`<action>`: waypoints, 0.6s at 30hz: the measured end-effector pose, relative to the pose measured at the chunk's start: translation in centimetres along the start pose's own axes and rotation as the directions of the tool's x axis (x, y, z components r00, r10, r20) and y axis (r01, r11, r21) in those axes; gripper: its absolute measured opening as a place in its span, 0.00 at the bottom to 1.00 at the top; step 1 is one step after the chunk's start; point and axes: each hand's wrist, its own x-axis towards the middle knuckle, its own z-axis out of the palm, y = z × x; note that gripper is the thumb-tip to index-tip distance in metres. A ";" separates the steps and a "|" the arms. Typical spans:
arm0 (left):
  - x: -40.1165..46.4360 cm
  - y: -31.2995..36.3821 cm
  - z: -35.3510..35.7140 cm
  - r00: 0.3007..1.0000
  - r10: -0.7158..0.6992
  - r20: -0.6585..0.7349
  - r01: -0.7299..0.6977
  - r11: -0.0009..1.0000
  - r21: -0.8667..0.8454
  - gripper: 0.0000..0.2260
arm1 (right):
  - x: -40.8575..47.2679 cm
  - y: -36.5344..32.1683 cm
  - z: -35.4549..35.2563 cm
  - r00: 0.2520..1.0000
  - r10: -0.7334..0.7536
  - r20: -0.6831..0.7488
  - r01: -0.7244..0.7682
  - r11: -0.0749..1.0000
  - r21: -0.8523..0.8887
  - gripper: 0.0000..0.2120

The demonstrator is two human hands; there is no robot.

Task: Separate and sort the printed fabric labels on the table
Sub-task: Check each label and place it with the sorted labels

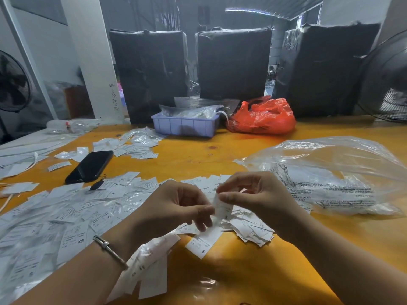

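Labels (pixel 55 216) lie left of the hands (pixel 176 208); a phone (pixel 89 166) beyond them. A bag (pixel 334 172) lies right; a tray (pixel 185 126) sits behind.

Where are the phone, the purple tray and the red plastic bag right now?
phone (pixel 90 165), head view, middle of its dark screen.
purple tray (pixel 186 127), head view, its front wall.
red plastic bag (pixel 263 117), head view, middle of the crumpled plastic.
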 end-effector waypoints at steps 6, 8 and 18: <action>0.0 -0.1 -0.1 0.997 0.033 -0.073 -0.033 0.999 -0.006 0.11 | 0.1 0.1 -0.7 0.959 -0.056 -0.276 0.090 0.990 0.113 0.16; -0.2 -0.1 -0.1 0.995 0.044 -0.086 -0.045 0.999 -0.015 0.10 | 0.0 -0.1 -0.7 0.919 -0.126 -0.374 0.166 0.983 0.078 0.19; -0.2 0.0 0.0 0.993 0.074 -0.093 -0.078 0.996 -0.034 0.12 | -1.2 -1.8 0.7 0.882 -0.356 -0.308 0.352 0.933 -0.071 0.26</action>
